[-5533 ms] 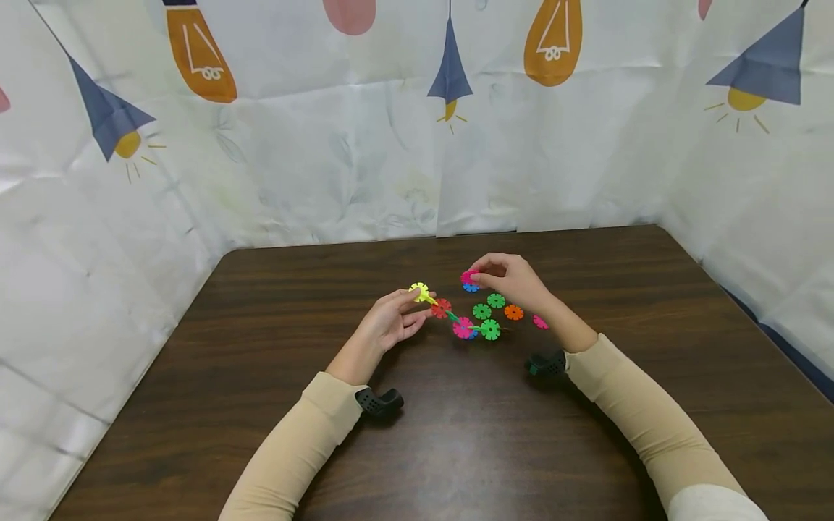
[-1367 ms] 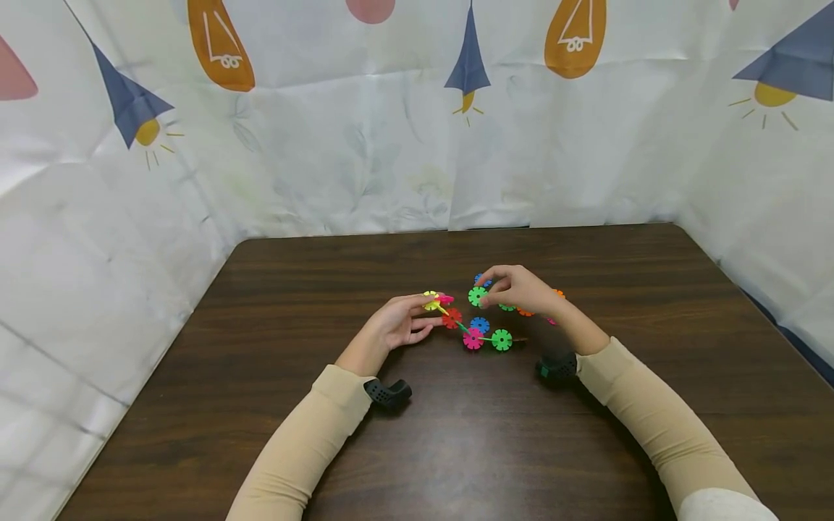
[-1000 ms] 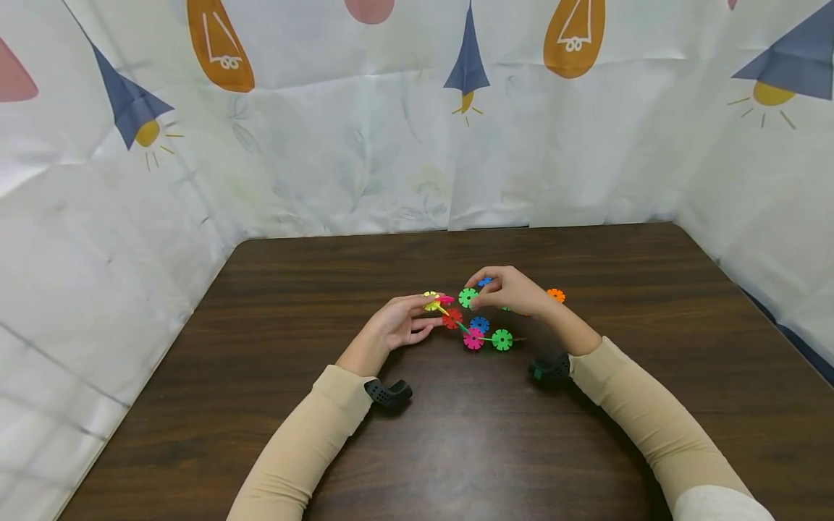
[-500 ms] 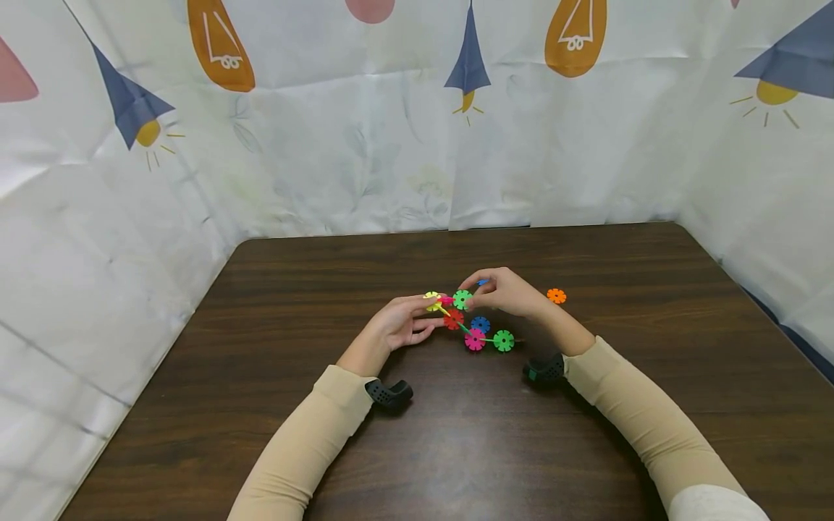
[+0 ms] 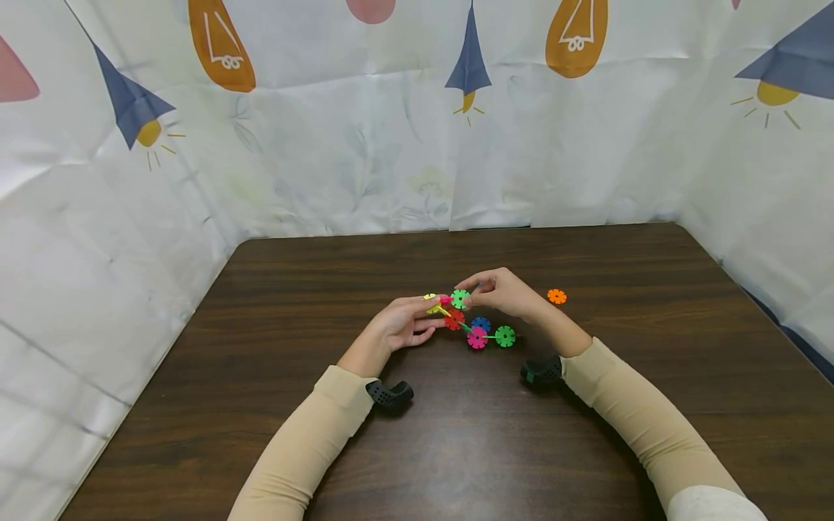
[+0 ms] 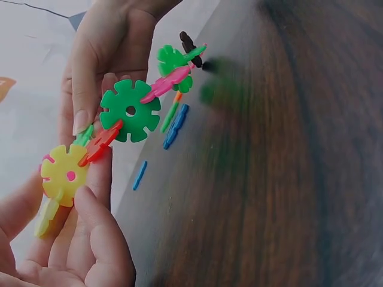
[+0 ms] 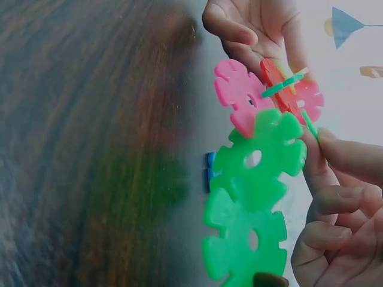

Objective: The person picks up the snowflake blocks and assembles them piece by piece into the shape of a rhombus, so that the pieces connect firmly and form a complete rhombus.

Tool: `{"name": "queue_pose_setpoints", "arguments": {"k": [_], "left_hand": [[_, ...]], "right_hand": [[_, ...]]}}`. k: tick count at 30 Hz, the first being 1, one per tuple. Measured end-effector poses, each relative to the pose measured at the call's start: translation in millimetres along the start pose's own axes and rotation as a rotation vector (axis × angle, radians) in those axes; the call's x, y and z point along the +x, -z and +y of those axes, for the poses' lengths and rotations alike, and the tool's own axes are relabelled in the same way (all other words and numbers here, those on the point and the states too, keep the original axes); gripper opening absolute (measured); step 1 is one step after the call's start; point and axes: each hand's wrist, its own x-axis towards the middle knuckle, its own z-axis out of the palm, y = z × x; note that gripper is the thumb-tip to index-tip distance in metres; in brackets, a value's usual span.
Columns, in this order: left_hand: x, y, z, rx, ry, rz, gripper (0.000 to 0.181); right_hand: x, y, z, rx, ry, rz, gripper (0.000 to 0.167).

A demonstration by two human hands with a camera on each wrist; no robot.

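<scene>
My left hand (image 5: 397,323) pinches a yellow notched disc (image 6: 52,170) between thumb and fingers, at one end of a chain of interlocking snowflake discs. A pink disc (image 7: 311,103) sits behind the yellow one. From there the chain runs through a red disc (image 6: 100,143), a green disc (image 6: 145,113), another pink disc (image 5: 478,338) and more green to a dark brown disc (image 6: 190,49). My right hand (image 5: 504,291) pinches a separate green disc (image 5: 460,299) by its edge. That disc meets the pink one near the left fingertips; whether their slots interlock I cannot tell.
On the dark wooden table (image 5: 365,463), a blue disc (image 5: 481,323) lies beside the chain. An orange disc (image 5: 557,297) is right of my right wrist. More loose discs are hidden behind the right hand. A patterned cloth (image 5: 365,159) hangs at the back.
A pink disc, in my right hand in the oldest frame, now sits at the yellow disc. Since then my right hand has carried a green disc leftward to it. The left hand stays nearly still lately.
</scene>
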Motion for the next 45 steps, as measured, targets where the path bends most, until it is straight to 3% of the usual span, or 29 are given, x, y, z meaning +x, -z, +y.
{"name": "queue_pose_setpoints", "arguments": {"k": [10, 20, 30, 37, 45], "left_hand": [[-1.2, -0.4, -1.3, 0.023, 0.017, -0.032, 0.02], [-3.5, -0.7, -1.1, 0.071, 0.011, -0.044, 0.029], [-2.9, -0.2, -0.1, 0.086, 0.005, -0.059, 0.032], [-3.5, 2.4, 0.3, 0.103, 0.009, -0.059, 0.04], [-2.9, -1.2, -1.7, 0.176, 0.006, -0.103, 0.045]], "right_hand": [[-2.9, -4.6, -3.9, 0.028, -0.012, 0.023, 0.029], [-5.3, -5.8, -4.9, 0.052, -0.051, 0.026, 0.029], [-4.7, -8.8, -4.4, 0.058, -0.03, 0.033, 0.028], [-1.5, -8.8, -0.9, 0.006, 0.039, -0.009, 0.029], [-0.6, -5.8, -1.7, -0.084, 0.036, -0.087, 0.034]]}}
